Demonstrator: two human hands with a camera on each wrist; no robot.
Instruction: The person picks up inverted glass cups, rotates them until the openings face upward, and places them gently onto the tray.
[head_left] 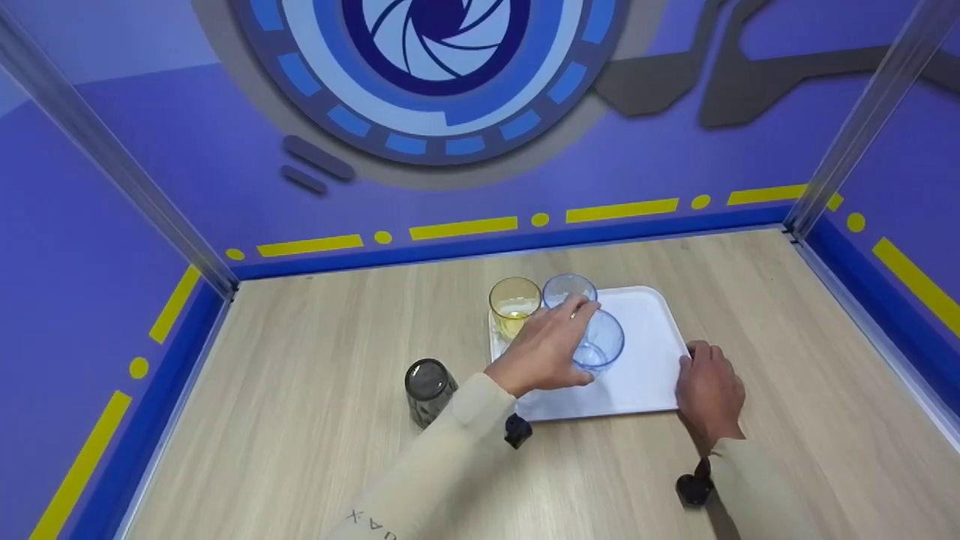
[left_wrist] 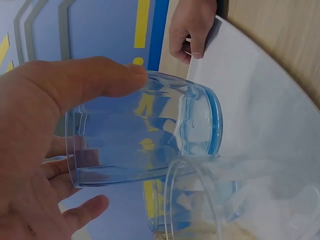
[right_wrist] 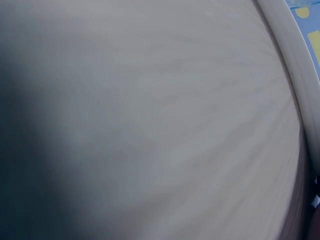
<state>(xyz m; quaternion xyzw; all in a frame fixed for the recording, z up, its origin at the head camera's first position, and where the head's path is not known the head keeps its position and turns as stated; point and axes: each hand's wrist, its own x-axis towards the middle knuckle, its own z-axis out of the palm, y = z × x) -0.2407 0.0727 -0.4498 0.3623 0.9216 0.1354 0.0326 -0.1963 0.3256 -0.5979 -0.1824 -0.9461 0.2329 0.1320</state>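
My left hand [head_left: 551, 345] holds a blue glass [head_left: 606, 341] over the white tray [head_left: 652, 375], thumb on one side and fingers on the other. In the left wrist view, the thumb presses on the wall of this glass [left_wrist: 145, 130], its base toward the tray. Behind the hand, another blue glass [head_left: 568, 287] and a yellow glass [head_left: 514, 300] stand side by side at the tray's back left. A clear glass [left_wrist: 192, 200] shows close by in the left wrist view; the hand hides it in the head view. My right hand [head_left: 711, 386] grips the tray's right edge.
An upside-down dark grey glass [head_left: 429, 390] stands on the wooden table [head_left: 315, 360], left of the tray and beside my left sleeve. Blue-purple panels [head_left: 450, 195] wall the table at the back and sides. The right wrist view is mostly a blurred pale surface.
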